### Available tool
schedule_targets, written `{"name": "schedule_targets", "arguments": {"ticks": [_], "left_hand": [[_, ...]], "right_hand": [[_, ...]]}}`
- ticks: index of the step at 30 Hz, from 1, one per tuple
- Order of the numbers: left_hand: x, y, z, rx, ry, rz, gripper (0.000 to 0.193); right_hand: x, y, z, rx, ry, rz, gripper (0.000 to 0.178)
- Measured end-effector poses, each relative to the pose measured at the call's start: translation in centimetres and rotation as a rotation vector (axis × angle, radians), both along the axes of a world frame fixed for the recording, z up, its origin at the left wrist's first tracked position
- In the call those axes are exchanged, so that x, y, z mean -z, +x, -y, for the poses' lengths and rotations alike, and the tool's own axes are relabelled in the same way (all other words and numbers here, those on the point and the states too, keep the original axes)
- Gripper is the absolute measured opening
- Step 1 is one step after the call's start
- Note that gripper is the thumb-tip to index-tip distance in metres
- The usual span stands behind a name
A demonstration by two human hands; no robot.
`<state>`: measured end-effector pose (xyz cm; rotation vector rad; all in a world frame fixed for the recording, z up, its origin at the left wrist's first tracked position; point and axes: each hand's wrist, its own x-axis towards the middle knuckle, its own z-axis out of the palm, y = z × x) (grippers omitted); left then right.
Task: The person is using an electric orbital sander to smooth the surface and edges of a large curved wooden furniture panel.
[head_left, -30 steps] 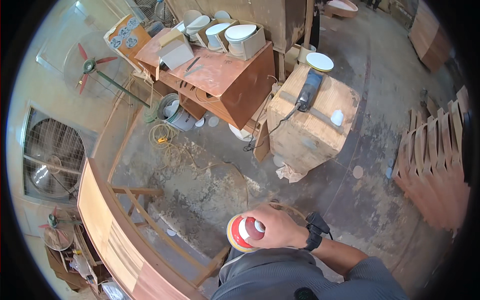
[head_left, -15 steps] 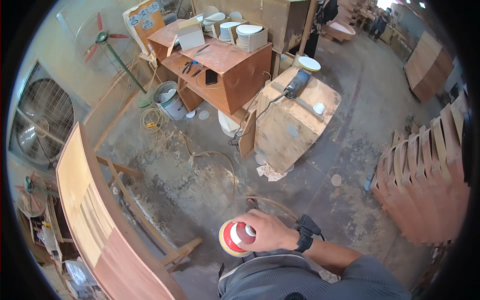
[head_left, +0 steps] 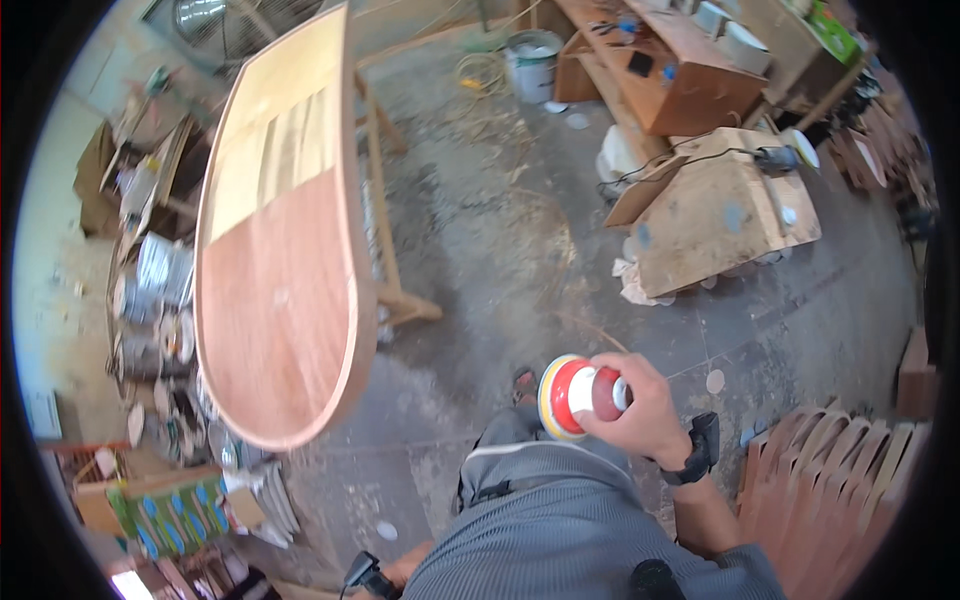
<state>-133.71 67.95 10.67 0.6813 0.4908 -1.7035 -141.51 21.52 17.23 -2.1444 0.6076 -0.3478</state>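
My right hand (head_left: 640, 408) is closed around a round palm sander (head_left: 575, 397) with a red and white body and a yellow-edged pad. The sander is tilted on its side in front of my body, its pad turned to the left and touching nothing. Of my left arm only the wrist with a black band (head_left: 368, 577) shows at the lower edge; the hand itself is out of sight. To my left a long wooden panel (head_left: 280, 300) with a rounded near end and raised rim rests on a wooden stand (head_left: 405, 303). Its surface is part pale, part reddish.
A wooden block-like bench (head_left: 700, 220) with a corded power tool (head_left: 778, 158) stands ahead right, beside a brown desk (head_left: 705, 100). Stacked curved wooden pieces (head_left: 830, 470) fill the lower right. A bucket (head_left: 533, 65) and coiled hose (head_left: 482, 78) lie farther off. Cluttered containers (head_left: 160, 275) line the left.
My view has turned left, bringing the whole rounded end of the panel into sight. The sander stays in my right hand. My left wrist has come into view at the lower edge.
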Motion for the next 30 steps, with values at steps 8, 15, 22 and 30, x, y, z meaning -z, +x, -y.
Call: {"name": "schedule_targets", "arguments": {"ticks": [8, 15, 22, 30], "left_hand": [[-2.7, -2.7, -1.4, -0.139, -0.025, 0.044, 0.032], [-3.5, -1.1, 6.3, 0.237, 0.034, 0.373, 0.052], [-1.5, -2.8, 16.6, 0.488, 0.146, 0.347, 0.067], [-0.9, -9.5, 25.1, 1.03, -0.253, 0.475, 0.064]], "right_hand": [[0.9, -2.8, -2.7, -0.059, 0.11, 0.033, 0.059], [2.3, -4.6, -3.9, -0.074, 0.15, 0.015, 0.059], [3.8, -4.8, -4.9, -0.137, 0.183, 0.009, 0.061], [4.5, -3.9, -7.7, -0.185, 0.176, 0.059, 0.061]]}}
